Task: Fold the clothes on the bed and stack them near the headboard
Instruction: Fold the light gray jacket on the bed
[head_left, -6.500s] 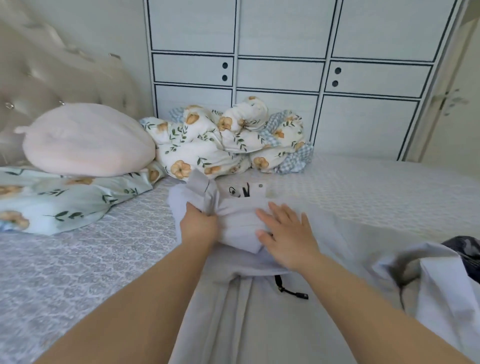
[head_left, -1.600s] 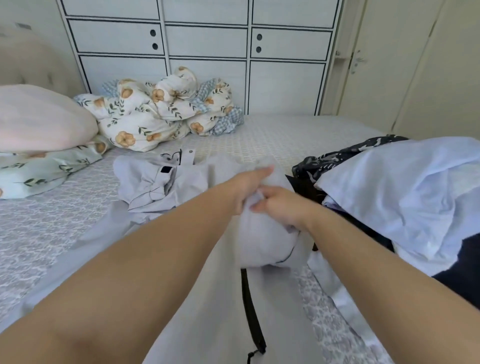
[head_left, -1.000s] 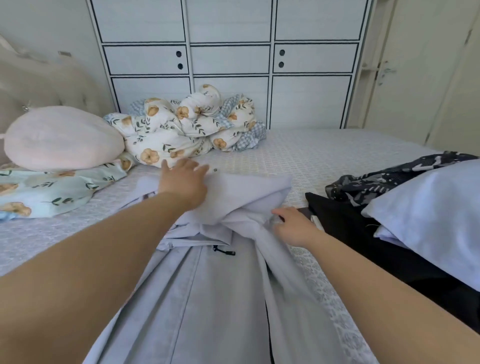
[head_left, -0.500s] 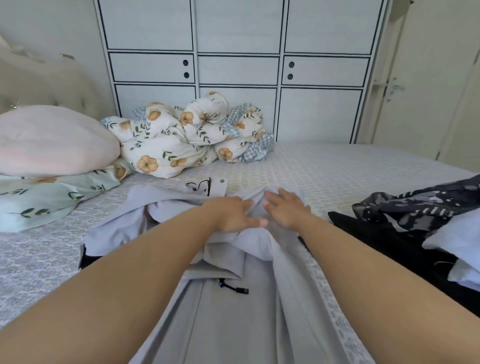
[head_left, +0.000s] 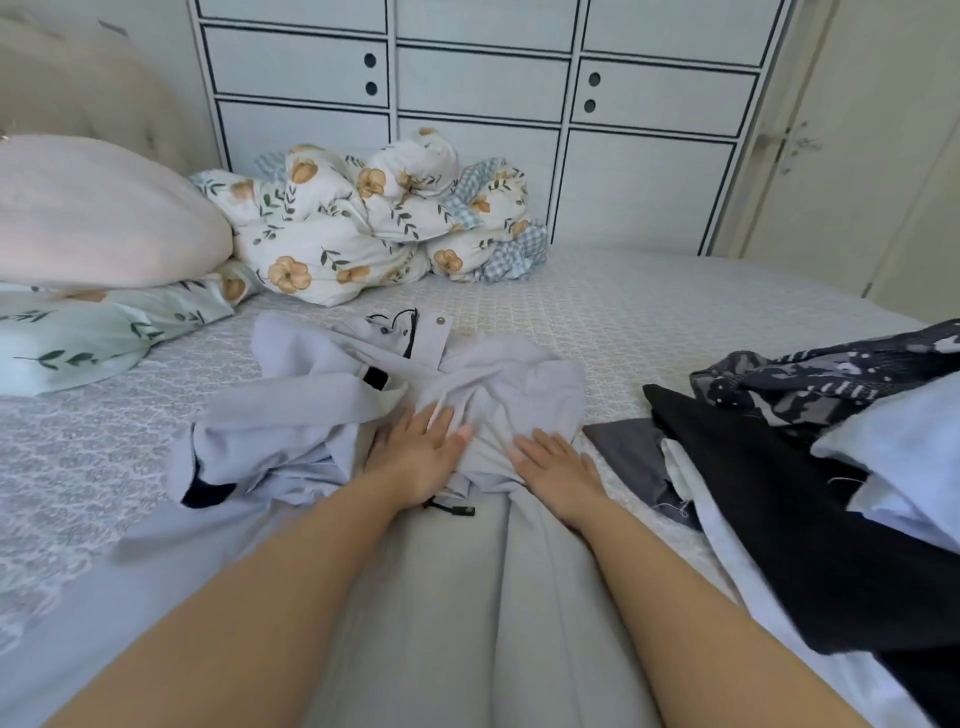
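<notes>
A pale grey garment (head_left: 322, 415) with black trim and a drawstring lies rumpled across the middle of the bed (head_left: 649, 312), its long part running toward me. My left hand (head_left: 421, 452) lies flat on its bunched middle, fingers straight. My right hand (head_left: 556, 462) rests flat beside it on the same cloth, a little to the right. A heap of other clothes sits at the right: a dark patterned piece (head_left: 831, 374), a black one (head_left: 789, 493) and a light blue one (head_left: 898, 457). The padded headboard (head_left: 78, 88) stands at the far left.
A pink pillow (head_left: 98, 213) lies on a floral pillow (head_left: 88, 332) by the headboard. A bundled floral duvet (head_left: 363, 228) sits at the bed's far side against a white wardrobe (head_left: 519, 104). A door (head_left: 857, 145) is at the right.
Both hands slid toward me over the grey garment and spread slightly apart, flattening the bunched cloth. The view tilted down a little.
</notes>
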